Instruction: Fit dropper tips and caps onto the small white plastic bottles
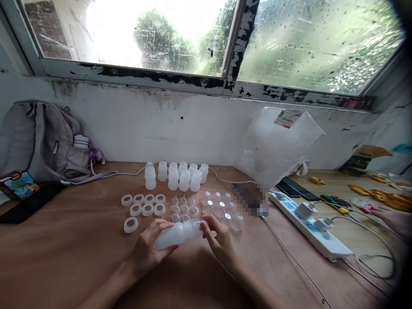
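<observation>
My left hand (154,242) is wrapped round the body of a frosted white baby bottle (170,237), which lies tilted with its top to the right. A clear dome cap (194,227) covers the bottle's top. Pinched on the end of that cap are the fingers of my right hand (220,238). Just beyond my hands lie several white collar rings (147,209), several clear nipples (184,209) and several clear dome caps (219,211). Farther back stand several frosted bottles (173,178); the leftmost bottle (149,176) has a clear cap on it.
At the back left sits a grey backpack (22,137). A plastic bag (273,141) leans on the wall behind a blurred-out dark object (251,198). To the right are a white power strip (312,227) with cables, a dark phone (296,189), yellow tools and another person's hand (392,219).
</observation>
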Motion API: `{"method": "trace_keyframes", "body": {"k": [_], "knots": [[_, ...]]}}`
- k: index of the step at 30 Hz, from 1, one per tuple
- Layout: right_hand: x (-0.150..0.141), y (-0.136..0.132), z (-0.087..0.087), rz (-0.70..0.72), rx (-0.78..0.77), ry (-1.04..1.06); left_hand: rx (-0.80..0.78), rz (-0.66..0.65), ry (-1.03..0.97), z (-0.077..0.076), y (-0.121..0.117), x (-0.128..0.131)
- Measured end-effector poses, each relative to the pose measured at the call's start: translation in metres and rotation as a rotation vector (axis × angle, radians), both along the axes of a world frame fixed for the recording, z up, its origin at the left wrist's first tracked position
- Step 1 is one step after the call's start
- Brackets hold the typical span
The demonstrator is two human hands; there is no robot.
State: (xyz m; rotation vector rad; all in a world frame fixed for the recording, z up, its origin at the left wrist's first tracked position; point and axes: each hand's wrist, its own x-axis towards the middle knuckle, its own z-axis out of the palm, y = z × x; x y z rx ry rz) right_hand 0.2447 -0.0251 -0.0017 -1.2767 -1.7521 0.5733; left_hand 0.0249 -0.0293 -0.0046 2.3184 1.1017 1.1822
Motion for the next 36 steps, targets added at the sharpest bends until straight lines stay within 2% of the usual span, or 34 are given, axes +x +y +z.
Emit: {"method": "trace_keyframes", "body": {"k": [3, 5, 9, 12, 17, 22, 27, 36], "knots": [[0.0, 0.0, 0.001, 0.01, -0.03, 0.052, 0.032, 0.016, 0.001, 0.0, 0.0, 0.0], [0.0, 0.0, 0.003, 0.073, -0.09, 0.13, 0.041, 0.015, 0.009, -0.001, -0.001, 0.001], [-0.003, 0.002, 0.0, 0.229, -0.347, 0.309, 0.045, -0.012, 0.039, -0.004, -0.002, 0.001], [-0.007, 0.002, -0.007, 0.225, -0.443, 0.309, 0.028, -0.056, 0.053, -0.003, -0.004, 0.001], [-0.01, -0.001, -0.017, 0.129, -0.301, 0.224, -0.076, -0.118, 0.015, 0.005, -0.01, 0.002], [-0.009, -0.005, -0.015, 0.085, -0.179, 0.137, -0.135, -0.111, -0.038, 0.004, -0.015, 0.005], [-0.011, -0.008, -0.014, 0.088, -0.138, 0.094, -0.07, -0.137, -0.03, 0.0, -0.016, 0.004], [-0.02, -0.015, -0.017, 0.091, -0.113, 0.171, 0.039, -0.167, -0.062, -0.003, -0.02, 0.006]]}}
